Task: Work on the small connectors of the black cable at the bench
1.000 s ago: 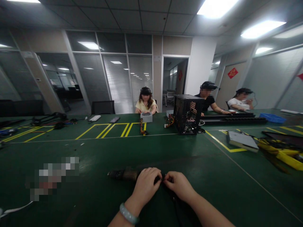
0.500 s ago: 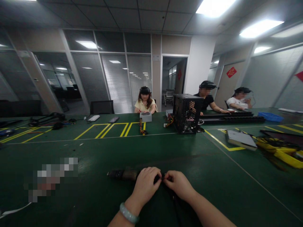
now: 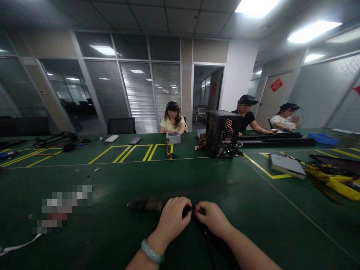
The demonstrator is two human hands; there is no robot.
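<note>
A long dark cylindrical tool, drill-like in shape with a narrow tip to the left and a brownish middle, lies on the green table. Over its right end curls my left hand, closed, with thumb and fingertips drawn together. My right hand is closed in a pinch just beside the left fingertips. Between the two hands shows a small dark part at the tool's end; its details are hidden by my fingers. A black cord runs down from beneath my right hand toward me.
Left of my hands is a pixelated item with a white strap. Across the table stand a black computer case and a grey power supply before a seated person. A grey box and yellow tray lie right. Two other people sit beyond.
The view has shifted very slightly. Both hands keep nearly the same place and grip, and the tool lies as before.
</note>
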